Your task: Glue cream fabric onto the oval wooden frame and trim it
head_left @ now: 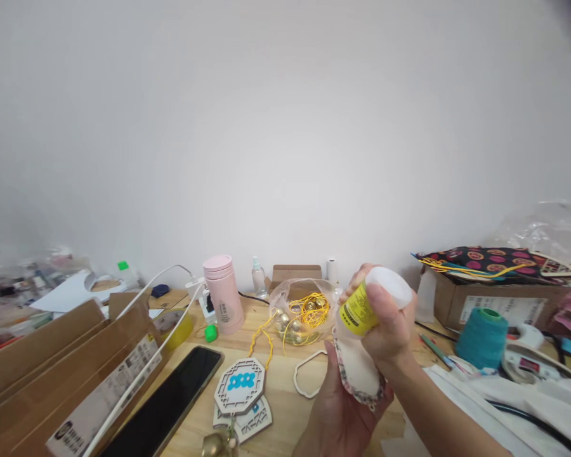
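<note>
My right hand (393, 327) is wrapped round a white bottle with a yellow label (356, 312), tipped with its base up. Below the bottle, my left hand (330, 412) grips a pale panel with a patterned fabric edge (359, 368) from underneath. The bottle's lower end is at the panel's upper part; whether it touches cannot be seen. Beside my left hand lies a thin pale frame (297, 381). Further left is a pale octagonal pendant with blue shapes (242, 395), a yellow cord (261, 330) and a gold bell (215, 443), overlapping a second cut-out piece (261, 419).
A phone (171, 400) and an open cardboard box (95, 362) occupy the left. Behind stand a pink tumbler (223, 298) and a plastic bag of gold bells and yellow cord (290, 298); a green cap (210, 333) lies nearby. At right are a teal thread cone (481, 339) and a filled carton (457, 298).
</note>
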Tool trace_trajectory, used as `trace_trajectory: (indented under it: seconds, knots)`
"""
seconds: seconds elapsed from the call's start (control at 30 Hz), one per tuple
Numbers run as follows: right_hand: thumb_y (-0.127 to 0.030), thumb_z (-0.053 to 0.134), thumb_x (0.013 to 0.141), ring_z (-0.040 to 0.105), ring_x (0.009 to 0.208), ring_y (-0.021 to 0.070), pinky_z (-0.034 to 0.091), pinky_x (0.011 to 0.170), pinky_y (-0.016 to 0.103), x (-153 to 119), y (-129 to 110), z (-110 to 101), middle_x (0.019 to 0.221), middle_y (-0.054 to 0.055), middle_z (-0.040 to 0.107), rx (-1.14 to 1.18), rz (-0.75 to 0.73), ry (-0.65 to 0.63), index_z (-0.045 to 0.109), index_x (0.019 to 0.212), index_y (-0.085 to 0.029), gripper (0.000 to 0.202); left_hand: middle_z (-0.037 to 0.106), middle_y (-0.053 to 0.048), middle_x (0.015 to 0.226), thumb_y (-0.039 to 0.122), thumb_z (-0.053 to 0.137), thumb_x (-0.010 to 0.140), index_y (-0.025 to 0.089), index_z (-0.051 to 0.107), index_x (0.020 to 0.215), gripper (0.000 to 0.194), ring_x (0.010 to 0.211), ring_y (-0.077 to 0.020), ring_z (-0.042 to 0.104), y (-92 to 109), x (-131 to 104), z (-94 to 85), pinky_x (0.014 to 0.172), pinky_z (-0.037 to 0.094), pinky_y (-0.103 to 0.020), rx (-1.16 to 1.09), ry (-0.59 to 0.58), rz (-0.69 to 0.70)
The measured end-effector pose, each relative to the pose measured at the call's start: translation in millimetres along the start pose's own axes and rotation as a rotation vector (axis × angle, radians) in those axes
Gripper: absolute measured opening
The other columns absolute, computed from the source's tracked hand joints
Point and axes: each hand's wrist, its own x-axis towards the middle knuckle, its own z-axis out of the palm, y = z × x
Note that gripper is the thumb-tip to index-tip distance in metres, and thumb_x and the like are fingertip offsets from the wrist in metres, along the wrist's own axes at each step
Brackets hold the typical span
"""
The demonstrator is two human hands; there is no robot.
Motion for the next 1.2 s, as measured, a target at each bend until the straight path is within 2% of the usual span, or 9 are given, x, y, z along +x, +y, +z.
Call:
trace_trajectory:
  seconds: [0.13,0.2,0.3,0.43,0.6,0.73,0.9,1.07,1.2]
  knots:
    - [-0.040,0.059,0.064,0.049,0.043,0.0113,0.038,0.039,0.022,-0.7,2.3,3.9,0.052,-0.002,0.052,0.158,0.168,-0.084,0.055,0.062,-0.016,0.024,0.071,-0.005,0.086,0.044,0.043,0.079,0.015,0.068,0.087,0.038,0.077,-0.0146,0.063,7.2,-0.3,1.6,0.072,0.048,-0.026,-0.054,0.004,0.051]
    - [-0.042,0.060,0.059,0.048,0.041,0.0107,0.039,0.037,0.022,3.6,-1.9,6.8,0.049,-0.003,0.050,0.251,0.277,-0.045,0.053,0.059,-0.016,0.026,0.072,-0.005,0.081,0.045,0.043,0.079,0.014,0.068,0.087,0.041,0.073,-0.0143,0.064,10.6,-1.2,2.2,0.068,0.048,-0.025,-0.061,0.017,0.037]
    - [-0.046,0.057,0.058,0.047,0.040,0.0089,0.040,0.036,0.021,16.0,-12.7,6.6,0.048,-0.003,0.047,0.367,0.408,0.145,0.050,0.056,-0.017,0.031,0.071,-0.007,0.084,0.049,0.041,0.078,0.012,0.066,0.091,0.046,0.075,-0.0150,0.064,12.4,-2.7,2.9,0.068,0.048,-0.025,-0.059,-0.047,-0.020]
    - [-0.047,0.049,0.066,0.046,0.041,0.0068,0.042,0.037,0.018,35.7,-21.3,-7.2,0.050,-0.004,0.045,0.534,0.594,0.469,0.045,0.059,-0.018,0.031,0.068,-0.009,0.091,0.051,0.036,0.080,0.010,0.063,0.097,0.051,0.084,-0.0146,0.061,10.0,-2.3,2.0,0.070,0.047,-0.025,-0.081,-0.159,-0.065]
    - [-0.041,0.044,0.072,0.050,0.041,0.0082,0.047,0.042,0.021,48.5,-16.2,-30.5,0.050,-0.005,0.048,0.619,0.711,0.697,0.044,0.066,-0.018,0.024,0.068,-0.008,0.090,0.047,0.036,0.082,0.011,0.062,0.098,0.046,0.086,-0.0169,0.061,8.9,-0.2,0.1,0.074,0.045,-0.030,-0.092,-0.119,-0.098]
    - [-0.047,0.038,0.074,0.056,0.046,0.0131,0.048,0.042,0.026,50.4,-13.4,-38.3,0.053,-0.001,0.055,0.510,0.751,0.675,0.047,0.071,-0.018,0.031,0.070,-0.009,0.083,0.049,0.037,0.081,0.009,0.062,0.096,0.049,0.078,-0.0175,0.063,7.5,0.6,1.3,0.073,0.045,-0.033,-0.115,-0.024,-0.152]
    - [-0.052,0.038,0.076,0.047,0.031,0.0117,0.028,0.026,0.018,38.9,-13.7,-51.1,0.045,-0.001,0.054,0.311,0.831,0.580,0.049,0.069,-0.017,0.037,0.071,-0.010,0.078,0.047,0.041,0.080,0.008,0.063,0.089,0.045,0.072,-0.0182,0.064,4.0,2.7,3.7,0.070,0.046,-0.034,-0.102,0.099,-0.178]
    - [-0.042,0.041,0.082,0.042,0.028,0.0076,0.028,0.025,0.015,11.0,-12.2,-91.8,0.048,0.001,0.059,0.388,0.985,0.496,0.051,0.069,-0.014,0.032,0.070,-0.008,0.074,0.041,0.052,0.075,0.011,0.062,0.093,0.037,0.068,-0.0167,0.064,1.0,3.6,0.9,0.067,0.045,-0.031,-0.028,0.234,-0.193]
    - [-0.029,0.054,0.079,0.053,0.041,0.0088,0.034,0.030,0.013,-9.5,-11.4,-120.5,0.060,0.002,0.064,0.455,0.921,0.469,0.054,0.072,-0.016,0.015,0.069,-0.007,0.075,0.041,0.055,0.073,0.009,0.060,0.094,0.038,0.069,-0.0169,0.063,-2.4,2.9,0.4,0.067,0.045,-0.030,0.018,0.243,-0.280]
